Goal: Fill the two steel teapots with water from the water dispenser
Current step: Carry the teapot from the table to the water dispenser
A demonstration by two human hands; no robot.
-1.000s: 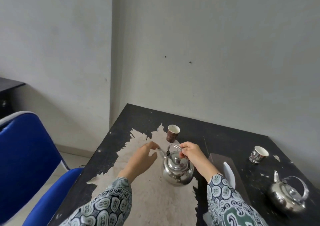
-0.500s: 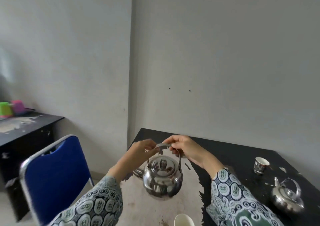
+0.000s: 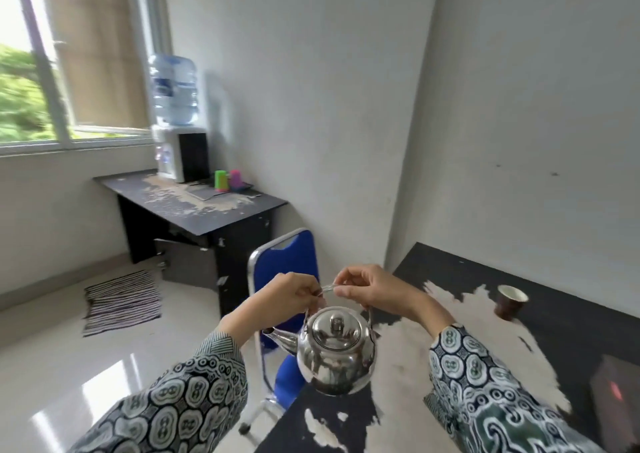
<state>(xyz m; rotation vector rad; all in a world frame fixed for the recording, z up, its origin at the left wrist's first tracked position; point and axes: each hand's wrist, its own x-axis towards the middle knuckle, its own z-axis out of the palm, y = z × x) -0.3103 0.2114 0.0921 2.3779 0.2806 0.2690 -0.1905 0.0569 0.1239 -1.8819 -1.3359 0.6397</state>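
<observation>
Steel teapot (image 3: pixel 335 348) hangs above black table (image 3: pixel 571 314) edge, handle pinched by left hand (image 3: pixel 291 296) and right hand (image 3: pixel 372 288). Blue chair (image 3: pixel 284 262) stands between teapot and water dispenser (image 3: pixel 176 120) on far desk (image 3: pixel 194 203). Paper cup (image 3: pixel 510 302) on table.

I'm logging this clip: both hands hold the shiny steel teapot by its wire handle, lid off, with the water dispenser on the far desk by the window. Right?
Not quite: the domed lid is on the shiny steel teapot, as the head view shows. The rest holds: left hand and right hand grip its wire handle, and the water dispenser stands on the far desk.
</observation>
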